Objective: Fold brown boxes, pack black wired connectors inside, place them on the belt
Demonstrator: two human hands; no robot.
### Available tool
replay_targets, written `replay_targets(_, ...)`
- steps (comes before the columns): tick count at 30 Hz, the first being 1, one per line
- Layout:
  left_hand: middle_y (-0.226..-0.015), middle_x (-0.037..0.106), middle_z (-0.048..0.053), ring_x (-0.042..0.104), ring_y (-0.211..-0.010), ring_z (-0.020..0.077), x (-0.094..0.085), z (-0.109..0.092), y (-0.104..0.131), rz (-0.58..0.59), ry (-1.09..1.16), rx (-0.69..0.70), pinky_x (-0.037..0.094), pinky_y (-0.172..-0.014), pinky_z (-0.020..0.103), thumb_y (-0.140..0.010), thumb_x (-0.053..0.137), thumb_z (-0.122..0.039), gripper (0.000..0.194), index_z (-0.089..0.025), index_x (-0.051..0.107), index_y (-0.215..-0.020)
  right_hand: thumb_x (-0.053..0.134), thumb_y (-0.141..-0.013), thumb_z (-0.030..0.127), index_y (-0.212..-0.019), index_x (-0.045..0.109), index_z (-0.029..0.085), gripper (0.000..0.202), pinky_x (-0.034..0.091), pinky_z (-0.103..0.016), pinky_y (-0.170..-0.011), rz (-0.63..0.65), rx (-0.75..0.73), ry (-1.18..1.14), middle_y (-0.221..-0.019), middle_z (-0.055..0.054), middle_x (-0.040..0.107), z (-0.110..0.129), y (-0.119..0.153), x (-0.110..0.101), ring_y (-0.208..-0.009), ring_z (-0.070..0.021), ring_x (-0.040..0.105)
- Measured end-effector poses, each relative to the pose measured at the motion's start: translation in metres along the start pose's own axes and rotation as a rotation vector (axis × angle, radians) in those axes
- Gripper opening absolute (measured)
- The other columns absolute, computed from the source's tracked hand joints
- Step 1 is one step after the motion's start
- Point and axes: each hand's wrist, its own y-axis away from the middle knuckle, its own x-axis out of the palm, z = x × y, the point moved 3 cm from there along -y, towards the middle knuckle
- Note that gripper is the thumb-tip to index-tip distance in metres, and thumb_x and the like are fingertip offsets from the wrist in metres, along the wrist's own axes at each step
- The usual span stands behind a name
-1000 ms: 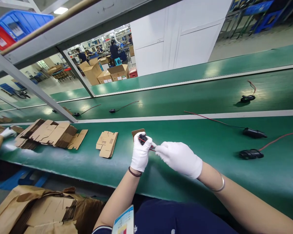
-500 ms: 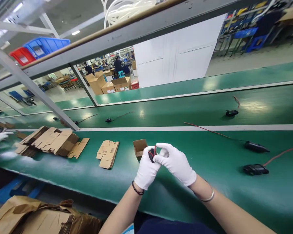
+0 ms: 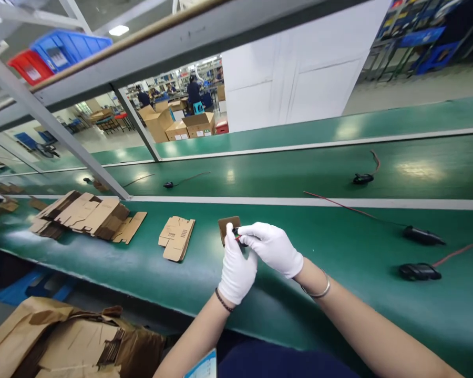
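Observation:
My left hand [image 3: 237, 270], in a white glove, is closed around a small black part [image 3: 242, 242] with a red wire. The gloved fingers of my right hand [image 3: 270, 247] pinch the same part from the right side. Just behind my fingers stands a small open cardboard box [image 3: 228, 223], partly hidden by my left hand. Flat folded cartons [image 3: 177, 239] lie to the left of my hands. To the right, two black parts with red wires, one [image 3: 423, 235] behind the other [image 3: 419, 271], rest on the green surface.
A larger stack of flat cartons [image 3: 89, 214] lies further left. More black wired parts [image 3: 363, 179] sit on the far green strip [image 3: 260, 181]. A sloping metal post [image 3: 59, 128] rises at left. Brown packaging with cardboard [image 3: 74, 341] stands at lower left.
My hands have moved slightly up and left toward the small box, with the black part between them. My right hand is lower and flatter. The co-worker's gloved hand at far left has withdrawn mostly out of view.

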Motion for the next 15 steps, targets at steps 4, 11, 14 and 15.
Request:
replay_targets(4,-0.152,0.010,0.020,0.013,-0.141,0.0342,-0.030,0.030,-0.017,-0.016,-0.091,0.043,0.021,-0.114,0.051,-0.065,0.073,-0.028,0.109,-0.017,0.001,-0.146,0.055,-0.085,0.027,-0.090,0.070,0.020,0.017,0.049,-0.024,-0.077,0.127,0.008,-0.164,-0.091,-0.003,0.070,-0.017,-0.027,0.008,-0.083,-0.0147,0.064)
replay_targets(11,-0.132,0.051,0.013,0.051,-0.120,0.0257,-0.029,0.076,-0.062,0.402,0.133,-0.190,0.036,-0.105,0.043,-0.066,0.072,-0.024,0.096,-0.018,0.017,-0.145,0.049,-0.088,0.028,-0.096,0.070,0.022,0.024,0.046,-0.025,-0.074,0.675,-0.092,0.426,-0.098,-0.004,0.070,-0.020,-0.064,0.042,-0.088,-0.0174,0.064)
replay_targets(14,-0.122,0.059,0.010,0.057,-0.111,0.0254,-0.024,0.078,-0.067,0.445,0.091,-0.184,0.042,-0.099,0.040,-0.064,0.074,-0.025,0.070,-0.018,0.045,-0.128,0.058,-0.080,0.025,-0.082,0.072,0.018,0.016,0.046,-0.028,-0.068,0.733,-0.092,0.485,-0.088,-0.009,0.070,-0.018,-0.066,0.057,-0.080,-0.0222,0.065)
replay_targets(15,-0.119,0.061,0.009,0.057,-0.109,0.0257,-0.024,0.078,-0.068,0.445,0.065,-0.182,0.043,-0.098,0.040,-0.064,0.075,-0.025,0.066,-0.019,0.049,-0.124,0.061,-0.076,0.022,-0.079,0.072,0.016,0.013,0.046,-0.029,-0.068,0.748,-0.094,0.497,-0.086,-0.010,0.070,-0.018,-0.066,0.063,-0.079,-0.0233,0.065)
